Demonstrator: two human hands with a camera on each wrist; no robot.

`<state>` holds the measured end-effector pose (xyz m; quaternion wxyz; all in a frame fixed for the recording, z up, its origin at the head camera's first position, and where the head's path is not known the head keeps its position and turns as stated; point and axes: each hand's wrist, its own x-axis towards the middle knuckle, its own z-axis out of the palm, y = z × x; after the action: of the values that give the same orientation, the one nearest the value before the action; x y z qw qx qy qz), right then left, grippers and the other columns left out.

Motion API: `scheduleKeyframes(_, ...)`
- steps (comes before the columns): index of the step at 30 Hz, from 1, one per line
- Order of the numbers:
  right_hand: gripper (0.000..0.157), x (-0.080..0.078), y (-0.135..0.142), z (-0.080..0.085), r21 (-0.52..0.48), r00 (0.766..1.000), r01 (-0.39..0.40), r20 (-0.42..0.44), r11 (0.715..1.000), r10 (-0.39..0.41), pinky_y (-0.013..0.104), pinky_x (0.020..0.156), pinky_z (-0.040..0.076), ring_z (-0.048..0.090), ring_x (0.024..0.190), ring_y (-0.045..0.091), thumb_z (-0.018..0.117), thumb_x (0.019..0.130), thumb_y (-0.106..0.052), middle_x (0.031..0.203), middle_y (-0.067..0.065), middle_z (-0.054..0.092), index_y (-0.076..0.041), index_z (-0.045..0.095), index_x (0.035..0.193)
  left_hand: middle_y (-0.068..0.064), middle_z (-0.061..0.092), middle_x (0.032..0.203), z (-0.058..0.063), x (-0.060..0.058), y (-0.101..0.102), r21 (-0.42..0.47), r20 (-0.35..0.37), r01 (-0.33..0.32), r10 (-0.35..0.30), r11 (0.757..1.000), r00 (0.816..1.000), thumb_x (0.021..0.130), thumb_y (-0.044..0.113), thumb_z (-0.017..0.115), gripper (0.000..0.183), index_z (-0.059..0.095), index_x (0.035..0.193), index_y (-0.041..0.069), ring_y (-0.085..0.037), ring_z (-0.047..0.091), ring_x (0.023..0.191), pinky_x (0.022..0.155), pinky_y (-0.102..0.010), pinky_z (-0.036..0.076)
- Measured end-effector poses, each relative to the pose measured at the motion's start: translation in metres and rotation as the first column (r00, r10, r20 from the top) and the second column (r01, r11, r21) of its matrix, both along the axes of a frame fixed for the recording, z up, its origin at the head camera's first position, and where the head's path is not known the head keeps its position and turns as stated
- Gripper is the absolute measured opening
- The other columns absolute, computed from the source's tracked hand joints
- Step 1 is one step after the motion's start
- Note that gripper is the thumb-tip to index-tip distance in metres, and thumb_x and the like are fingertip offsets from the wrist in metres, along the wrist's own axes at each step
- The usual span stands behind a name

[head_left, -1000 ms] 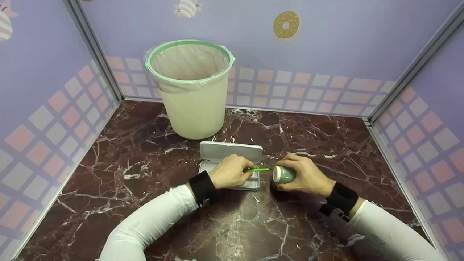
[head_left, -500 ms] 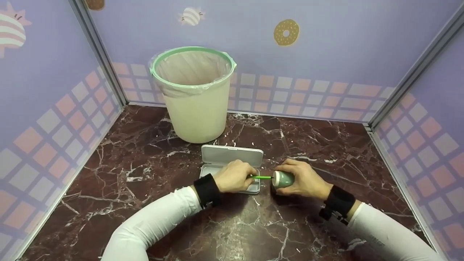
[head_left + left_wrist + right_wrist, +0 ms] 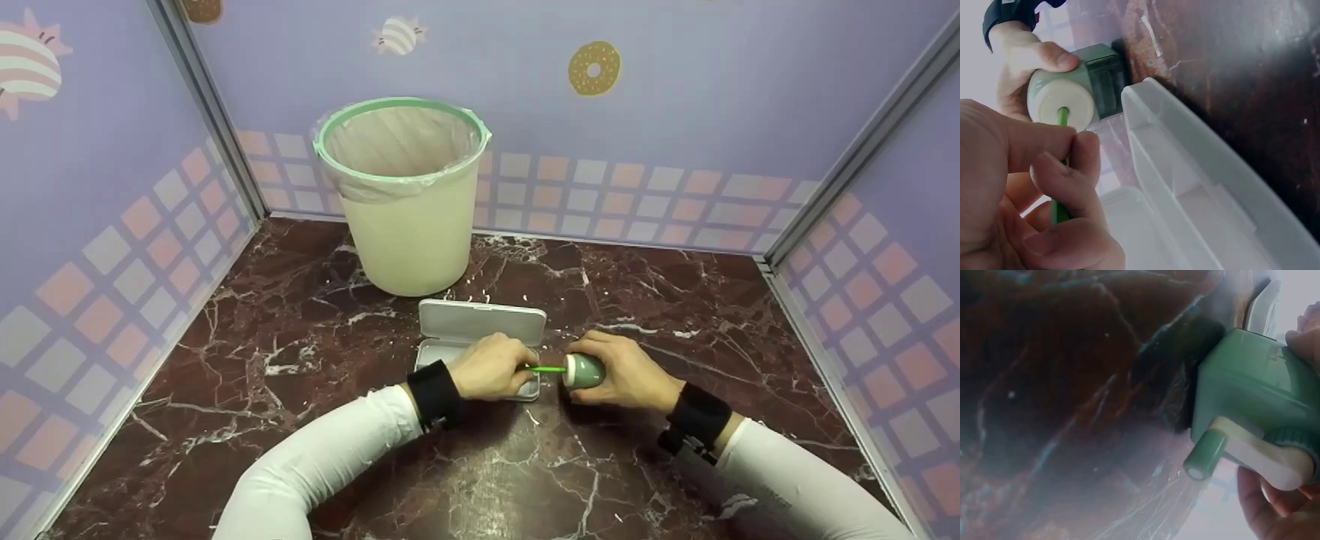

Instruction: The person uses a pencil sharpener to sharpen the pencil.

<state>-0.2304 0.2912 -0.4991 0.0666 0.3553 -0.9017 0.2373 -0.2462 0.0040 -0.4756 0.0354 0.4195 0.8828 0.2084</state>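
Note:
My left hand (image 3: pixel 489 366) pinches a green pencil (image 3: pixel 550 369) between thumb and fingers. The pencil's tip sits in the hole in the round cream face of a green crank pencil sharpener (image 3: pixel 1065 104), as the left wrist view shows. On the other side, my right hand (image 3: pixel 634 373) grips the sharpener's body (image 3: pixel 588 371) from the right. The right wrist view shows its crank handle (image 3: pixel 1261 455) at the back, with fingers curled around the body. Below my left hand lies an open white pencil case (image 3: pixel 480 322), its lid standing up; the hand covers part of its compartments.
Behind the pencil case stands a cream trash bin (image 3: pixel 409 232) with a green rim and a plastic liner. Small white scraps are scattered over the dark marbled tabletop (image 3: pixel 300 450). Patterned panels (image 3: pixel 675 97) enclose the back and both sides.
My left hand has moved the pencil right, so its tip went from just in front of the sharpener into the hole. The head view has tilted up slightly.

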Motion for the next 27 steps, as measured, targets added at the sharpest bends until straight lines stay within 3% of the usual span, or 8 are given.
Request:
scheduleKeyframes(7, 0.069, 0.000, -0.003, -0.001, 0.068, 0.999, 0.013, 0.032, 0.998, -0.015, 0.041, 0.087, 0.064, 0.077, 0.103, 0.022, 0.097, 0.079, -0.031, 0.124, 0.009, 0.081, -0.006, 0.070, 0.137, -0.004, 0.086, 0.092, -0.004, -0.006, 0.003, 0.036, 0.031, 0.005, -0.006, 0.999, 1.000, 0.100, 0.013, 0.079, 0.018, 0.089, 0.115, 0.017, -0.010, 0.053, 0.063, 0.060, -0.026, 0.042)
scheduleKeyframes(12, 0.068, -0.001, -0.002, -0.003, 0.038, 0.999, 0.025, 0.037, 0.999, -0.026, 0.041, 0.088, 0.065, 0.078, 0.102, 0.022, 0.098, 0.078, -0.029, 0.122, 0.009, 0.082, -0.006, 0.071, 0.136, -0.002, 0.089, 0.105, -0.006, -0.006, 0.004, 0.041, 0.025, -0.033, 0.032, 0.999, 0.999, 0.100, 0.015, 0.079, 0.023, 0.088, 0.121, 0.020, -0.008, 0.059, 0.065, 0.063, -0.024, 0.050)
scheduleKeyframes(19, 0.067, 0.000, -0.002, -0.007, -0.007, 0.998, 0.048, 0.047, 0.999, -0.048, 0.038, 0.088, 0.064, 0.077, 0.101, 0.020, 0.100, 0.077, -0.029, 0.121, 0.006, 0.082, -0.008, 0.072, 0.134, 0.000, 0.086, 0.089, -0.007, -0.008, 0.006, 0.025, -0.040, -0.075, 0.076, 0.997, 0.996, 0.101, 0.023, 0.080, 0.012, 0.090, 0.107, 0.019, -0.009, 0.057, 0.064, 0.062, -0.027, 0.047)
scheduleKeyframes(27, 0.068, 0.001, -0.003, -0.010, -0.011, 0.995, 0.064, 0.075, 0.998, -0.063, 0.036, 0.088, 0.063, 0.077, 0.101, 0.020, 0.101, 0.076, -0.028, 0.120, 0.006, 0.082, -0.009, 0.072, 0.134, 0.001, 0.087, 0.091, -0.012, -0.010, 0.006, -0.011, -0.062, -0.074, 0.074, 0.997, 0.995, 0.104, 0.028, 0.079, 0.014, 0.090, 0.110, 0.023, -0.010, 0.060, 0.064, 0.064, -0.033, 0.057)
